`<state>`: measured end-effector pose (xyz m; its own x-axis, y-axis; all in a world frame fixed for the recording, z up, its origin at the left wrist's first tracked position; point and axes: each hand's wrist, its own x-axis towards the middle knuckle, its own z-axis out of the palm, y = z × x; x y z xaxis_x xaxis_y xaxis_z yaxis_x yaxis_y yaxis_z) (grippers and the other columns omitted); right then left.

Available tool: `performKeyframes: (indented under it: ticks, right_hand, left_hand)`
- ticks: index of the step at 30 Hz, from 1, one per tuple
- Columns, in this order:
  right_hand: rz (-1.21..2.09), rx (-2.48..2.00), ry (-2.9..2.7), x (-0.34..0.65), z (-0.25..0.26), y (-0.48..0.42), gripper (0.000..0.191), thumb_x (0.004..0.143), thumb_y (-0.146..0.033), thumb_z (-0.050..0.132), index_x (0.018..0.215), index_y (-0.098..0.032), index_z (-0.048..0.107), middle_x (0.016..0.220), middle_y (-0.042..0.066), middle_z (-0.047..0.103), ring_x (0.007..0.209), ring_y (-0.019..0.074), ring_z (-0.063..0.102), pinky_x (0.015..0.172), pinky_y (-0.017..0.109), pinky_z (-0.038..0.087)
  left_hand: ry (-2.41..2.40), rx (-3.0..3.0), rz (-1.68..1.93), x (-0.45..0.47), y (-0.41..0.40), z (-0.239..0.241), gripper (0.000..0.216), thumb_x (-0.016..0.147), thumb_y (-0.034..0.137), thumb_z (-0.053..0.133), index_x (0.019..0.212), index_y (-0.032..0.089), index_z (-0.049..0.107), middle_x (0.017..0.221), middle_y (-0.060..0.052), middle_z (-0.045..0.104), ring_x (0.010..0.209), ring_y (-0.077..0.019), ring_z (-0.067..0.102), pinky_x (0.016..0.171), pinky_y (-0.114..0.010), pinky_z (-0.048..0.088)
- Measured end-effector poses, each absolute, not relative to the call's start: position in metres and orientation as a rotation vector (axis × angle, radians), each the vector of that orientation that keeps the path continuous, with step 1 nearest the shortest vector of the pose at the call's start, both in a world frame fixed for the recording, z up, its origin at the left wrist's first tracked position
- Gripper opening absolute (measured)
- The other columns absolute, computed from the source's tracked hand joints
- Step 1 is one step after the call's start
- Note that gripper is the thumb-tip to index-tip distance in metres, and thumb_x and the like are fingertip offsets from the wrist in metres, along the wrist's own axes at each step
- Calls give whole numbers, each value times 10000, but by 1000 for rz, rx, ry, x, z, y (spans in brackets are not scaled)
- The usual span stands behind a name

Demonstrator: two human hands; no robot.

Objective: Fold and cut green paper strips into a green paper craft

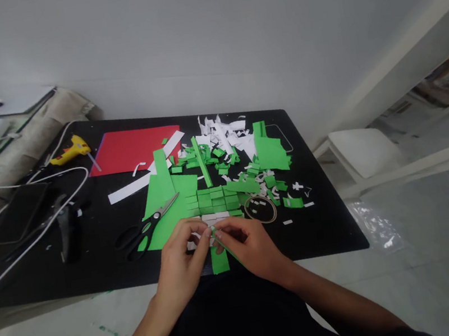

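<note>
Close to the table's front edge, my left hand [184,251] and my right hand [249,243] meet fingertip to fingertip. Both are closed in a pinch on a small green paper piece [213,230] with a whitish bit at its top; the fingers cover most of it. A green paper strip [220,261] lies just below the fingertips, at the table edge. Just beyond my hands sits a woven-looking block of green and white paper folds [212,199]. Black-handled scissors [148,225] rest with blades apart on a green sheet [187,184], left of my left hand.
Behind lie white paper scraps [227,133], green scraps [267,152] and a tape ring [260,209]. A red sheet [131,148], a yellow glue gun [72,150] with its white cable, a phone [18,213] and a dark-handled tool [64,224] occupy the left side. A white stool [358,152] stands right.
</note>
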<state>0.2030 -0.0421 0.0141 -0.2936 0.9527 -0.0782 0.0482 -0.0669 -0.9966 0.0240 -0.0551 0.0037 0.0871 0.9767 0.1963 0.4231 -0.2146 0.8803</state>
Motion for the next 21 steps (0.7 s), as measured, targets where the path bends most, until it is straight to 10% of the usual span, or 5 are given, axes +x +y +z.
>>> performKeyframes:
  ticks: [21]
  right_hand:
    - [1533, -1058, -1264, 202, 11, -42, 191, 871, -387, 799, 987, -243, 846, 936, 44, 832, 858, 231, 795, 855, 370, 638]
  left_hand:
    - [1344, 1231, 1234, 28, -50, -3, 297, 870, 409, 787, 1064, 208, 686, 887, -25, 746, 791, -178, 722, 715, -287, 604]
